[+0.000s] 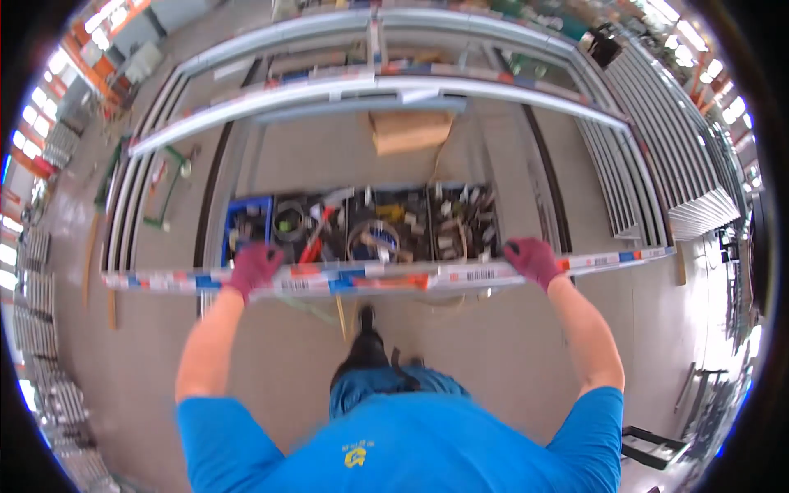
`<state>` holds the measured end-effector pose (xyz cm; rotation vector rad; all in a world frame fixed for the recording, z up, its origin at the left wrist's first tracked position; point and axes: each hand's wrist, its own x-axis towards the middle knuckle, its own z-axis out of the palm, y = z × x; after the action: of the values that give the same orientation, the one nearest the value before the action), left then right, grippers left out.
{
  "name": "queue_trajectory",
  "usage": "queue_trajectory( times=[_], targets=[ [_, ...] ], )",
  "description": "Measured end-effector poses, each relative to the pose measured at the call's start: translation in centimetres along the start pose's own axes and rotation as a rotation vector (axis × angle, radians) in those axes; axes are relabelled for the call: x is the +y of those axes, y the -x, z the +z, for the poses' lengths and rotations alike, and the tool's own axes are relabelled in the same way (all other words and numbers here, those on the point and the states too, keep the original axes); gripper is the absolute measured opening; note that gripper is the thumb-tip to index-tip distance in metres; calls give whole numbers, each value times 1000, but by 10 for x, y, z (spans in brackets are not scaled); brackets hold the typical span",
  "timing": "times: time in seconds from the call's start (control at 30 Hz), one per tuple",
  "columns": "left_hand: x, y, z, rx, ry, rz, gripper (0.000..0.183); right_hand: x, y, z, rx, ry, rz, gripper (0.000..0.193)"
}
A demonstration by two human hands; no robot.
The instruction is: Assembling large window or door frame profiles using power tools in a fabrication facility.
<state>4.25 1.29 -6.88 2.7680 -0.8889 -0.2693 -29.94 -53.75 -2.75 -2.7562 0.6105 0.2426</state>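
Grey workshop floor (271, 345) spreads around you in the head view, with orange steelwork (78, 49) at the upper left and a big stack of silver profiles (674, 140) on the right. Your left hand (257, 267), in a dark pink glove, has its fingers curled close over the front rail (386, 281) of a large metal frame (477, 85); your right hand (532, 259), gloved alike, is closed on the same rail farther along. Both hands hold it, though you can't see your fingertips beneath the rail, and there is slight blur.

Your two forearms reach forward and well apart, elbows out to the sides, backs of the hands upward, one hand toward each end of the rail. That frame lies ahead of your body, its near edge across your front, with printed tape in white, blue and orange along it.

Through its opening you see one blue bin (248, 200), and just beside it three dark compartments (348, 218) full of small parts, too jumbled to count. One red item (312, 249) lies among them, and one brown cardboard box (411, 131) sits beyond.
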Motion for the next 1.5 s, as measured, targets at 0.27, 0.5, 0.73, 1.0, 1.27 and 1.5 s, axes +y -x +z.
queue_trajectory(
  times=[0.27,0.5,0.73,1.0,1.27,1.5],
  targets=[
    [59,23,-48,47,182,56,49,-10,18,-17,-39,21,129,38],
    [51,12,-57,-9,343,11,39,-17,13,-15,60,-26,132,36],
    [64,-24,-61,-35,832,47,27,-7,14,-11,54,-23,126,37],
    [160,-107,-68,11,948,321,33,-6,16,-15,105,-60,34,34],
    [253,-141,-85,-97,1076,394,37,-2,24,-18,208,-159,-10,37],
    [270,-172,-103,-55,1011,473,53,-2,33,-14,327,-177,-27,37]
  ],
)
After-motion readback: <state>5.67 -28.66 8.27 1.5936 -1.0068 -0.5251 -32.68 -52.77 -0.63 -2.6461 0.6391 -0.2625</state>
